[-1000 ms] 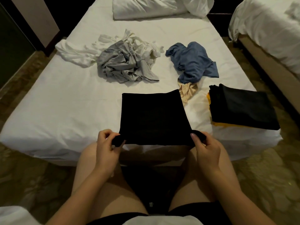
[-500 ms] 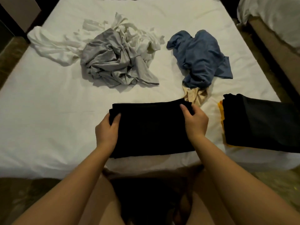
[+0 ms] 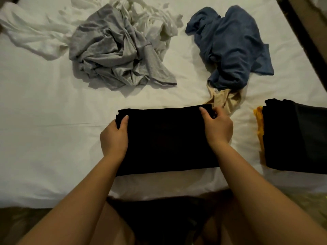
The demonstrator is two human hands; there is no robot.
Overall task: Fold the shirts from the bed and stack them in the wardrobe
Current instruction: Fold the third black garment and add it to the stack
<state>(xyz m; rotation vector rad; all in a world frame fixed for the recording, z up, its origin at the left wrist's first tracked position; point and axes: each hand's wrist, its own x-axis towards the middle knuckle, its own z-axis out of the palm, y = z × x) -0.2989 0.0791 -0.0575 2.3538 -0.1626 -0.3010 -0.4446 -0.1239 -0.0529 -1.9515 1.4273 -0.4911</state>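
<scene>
Both hands lying at frame centre, left hand [image 3: 114, 138] and right hand [image 3: 218, 127] gripping, seemingly pinching, folded black shirt [image 3: 168, 140] on bed [image 3: 53, 138]

Folded dark stack [image 3: 297, 135] cut off right; white shirt [image 3: 30, 36] cut left.
</scene>
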